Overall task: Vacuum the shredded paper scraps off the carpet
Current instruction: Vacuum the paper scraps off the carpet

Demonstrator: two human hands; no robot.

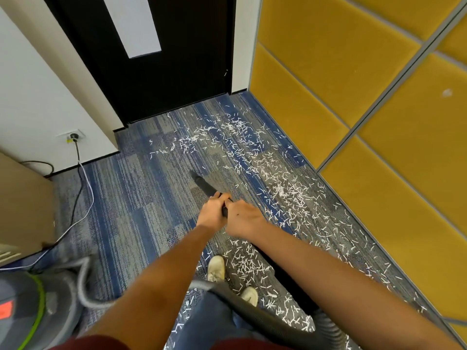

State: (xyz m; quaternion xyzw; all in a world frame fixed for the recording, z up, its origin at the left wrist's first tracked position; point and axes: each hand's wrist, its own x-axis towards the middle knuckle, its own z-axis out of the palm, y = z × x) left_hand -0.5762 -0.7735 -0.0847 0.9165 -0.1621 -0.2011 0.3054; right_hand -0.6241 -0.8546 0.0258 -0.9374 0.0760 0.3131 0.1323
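White paper scraps (285, 190) litter the carpet (131, 198) out from the door (164, 79) | left hand (212, 213) and right hand (243, 218) both curl round the black nozzle (202, 184), likely steadying its tip aimed doorward.

It looked like an office: patterned blue-grey carpet tiles (131, 198), yellow padded wall panels (328, 72) and a dark door (189, 59) with a narrow glazed strip
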